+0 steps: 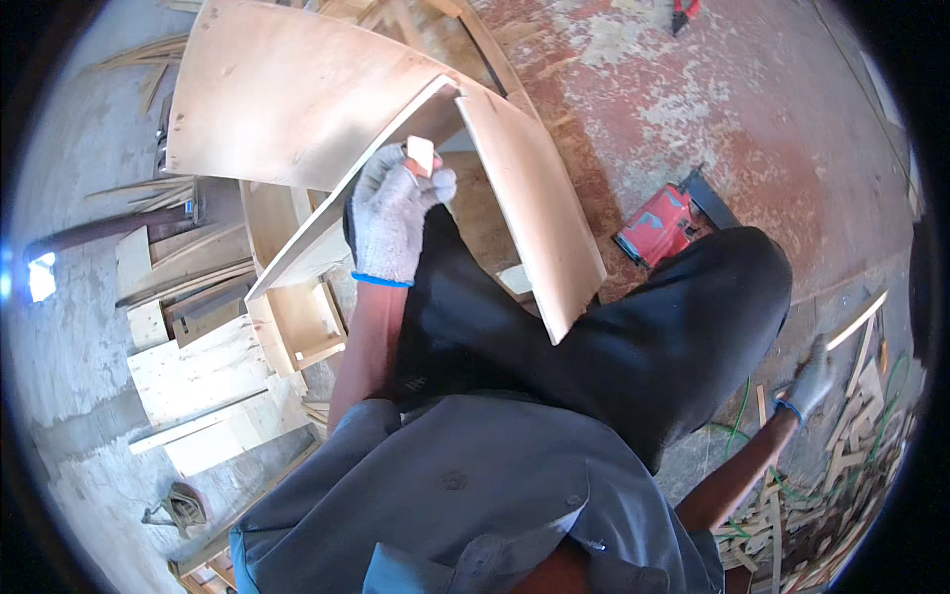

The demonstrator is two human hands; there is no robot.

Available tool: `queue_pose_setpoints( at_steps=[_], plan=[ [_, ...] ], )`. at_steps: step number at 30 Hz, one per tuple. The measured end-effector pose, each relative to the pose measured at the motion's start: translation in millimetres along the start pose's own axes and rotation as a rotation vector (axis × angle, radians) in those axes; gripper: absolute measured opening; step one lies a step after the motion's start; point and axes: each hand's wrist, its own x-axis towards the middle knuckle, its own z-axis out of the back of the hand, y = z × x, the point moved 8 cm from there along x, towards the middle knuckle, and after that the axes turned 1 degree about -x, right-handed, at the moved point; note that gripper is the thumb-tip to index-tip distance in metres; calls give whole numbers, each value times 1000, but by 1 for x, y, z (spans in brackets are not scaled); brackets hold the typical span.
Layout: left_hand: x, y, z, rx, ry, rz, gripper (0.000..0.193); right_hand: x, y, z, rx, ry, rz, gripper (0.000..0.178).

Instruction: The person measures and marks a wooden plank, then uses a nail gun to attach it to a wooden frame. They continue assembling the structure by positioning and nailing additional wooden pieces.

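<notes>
My left hand (388, 213), in a pale knit glove with a blue cuff, is raised over the wooden frame and pinches a small flat wood block (421, 153). Around it stand joined plywood panels: a broad sheet (287, 94) at the upper left, and a long board (532, 203) slanting down between my legs. Far to the right, my right hand (809, 381), gloved as well, is closed on a narrow wood strip (859, 319) beside a scatter of offcuts (777, 525). Its fingertips are small and partly hidden.
A red and black nail gun (658, 226) lies on the worn red board (712, 119) by my right knee. A green hose (732, 431) winds among the scraps. Stacked planks (203, 376) and a wooden drawer-like box (302, 322) are to the left. Red-handled pliers (683, 14) lie at the top.
</notes>
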Motion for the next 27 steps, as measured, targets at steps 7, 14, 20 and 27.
queue_pose_setpoints(
  at_steps=[7,14,20,27],
  plan=[
    [-14,25,9,-22,-37,46,13,-276,291,-85,-36,454,767,36],
    [-7,45,-9,-165,-159,154,22,-429,301,-196,-338,671,1317,41],
    [-6,39,-24,-98,-75,166,48,-425,299,-208,-440,648,1247,50],
    [0,46,-28,36,-115,82,29,-428,305,-202,-351,570,1353,52]
  ],
)
